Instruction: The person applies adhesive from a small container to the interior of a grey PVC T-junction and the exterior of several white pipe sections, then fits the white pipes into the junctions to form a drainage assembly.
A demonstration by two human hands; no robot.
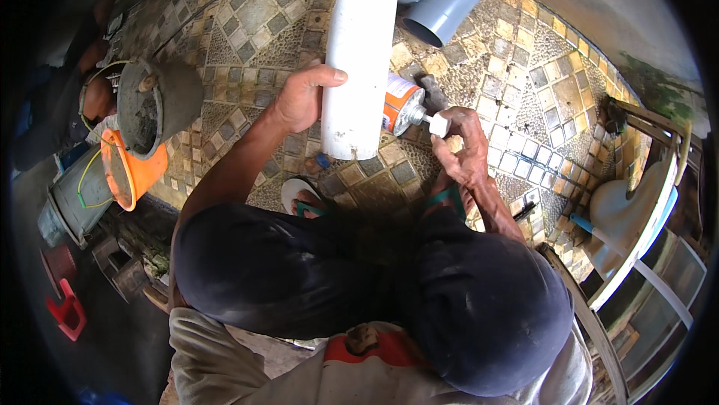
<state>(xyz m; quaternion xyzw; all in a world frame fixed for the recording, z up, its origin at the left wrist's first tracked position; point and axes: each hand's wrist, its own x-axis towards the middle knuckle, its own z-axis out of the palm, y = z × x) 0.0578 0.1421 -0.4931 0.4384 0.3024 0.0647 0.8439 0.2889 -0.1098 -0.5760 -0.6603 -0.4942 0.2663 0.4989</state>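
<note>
My left hand (305,97) grips a white plastic pipe (361,68) from its left side, thumb laid over the top. The pipe points away from me, its near end above the tiled floor. Just right of it, an orange and white can (402,102) appears tilted, partly hidden behind the pipe. My right hand (466,149) is closed around a small white cap (440,125) at the can's narrow neck; whether the cap is still joined to the neck is hard to tell. Past the can lies a grey branched pipe fitting (449,1).
A grey bucket (168,102), an orange bucket (142,180) and a dark bin (79,199) stand at the left, near another person (86,83). A red plastic piece (69,314) lies lower left. A wooden-framed chair-like piece (636,233) is close on the right.
</note>
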